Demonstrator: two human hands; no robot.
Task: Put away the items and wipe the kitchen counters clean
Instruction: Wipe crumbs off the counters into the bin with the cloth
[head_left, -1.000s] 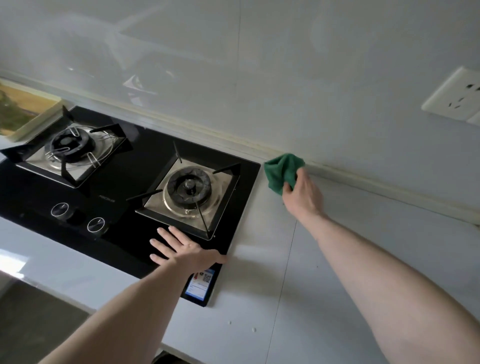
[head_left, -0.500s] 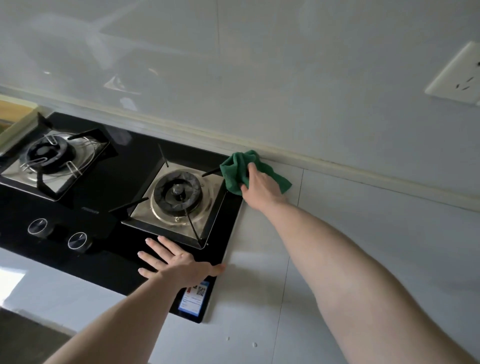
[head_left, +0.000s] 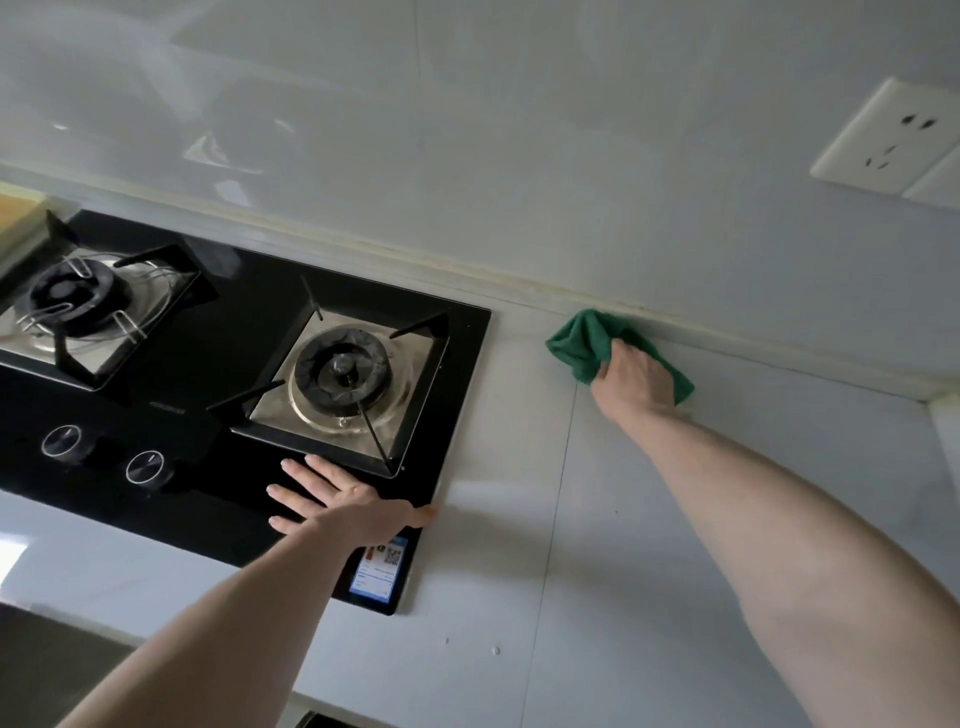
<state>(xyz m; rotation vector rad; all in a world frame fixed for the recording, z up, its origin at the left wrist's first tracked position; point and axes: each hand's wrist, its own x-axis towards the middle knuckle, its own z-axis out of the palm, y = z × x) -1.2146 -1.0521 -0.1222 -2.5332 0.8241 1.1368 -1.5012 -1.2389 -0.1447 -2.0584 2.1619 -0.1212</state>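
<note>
A green cloth is held bunched under the right hand, whose fingers are curled over and into the fabric. The cloth is pressed onto the white surface at its rear edge, touching the discoloured sealant strip where the surface meets the glossy wall panel. Cloth corners project to the left of the hand and behind its right side. The cloth is located to the right of the black glass hob, clearly apart from the hob's right edge. The left hand is laid flat on the front right part of the hob glass, fingers straight and spread, pointing left and away; nothing is held in it. Its thumb reaches the right edge of the glass. A label with a QR code is fixed to the front right corner of the hob, just below the left wrist. The right burner with its pan support is located just behind the left hand; the left burner is set at the far left. Two round control knobs are mounted on the front left of the glass. A white wall socket is fitted on the wall panel at upper right. A seam line runs across the surface between the two arms. Small specks are visible on the surface near its front.
</note>
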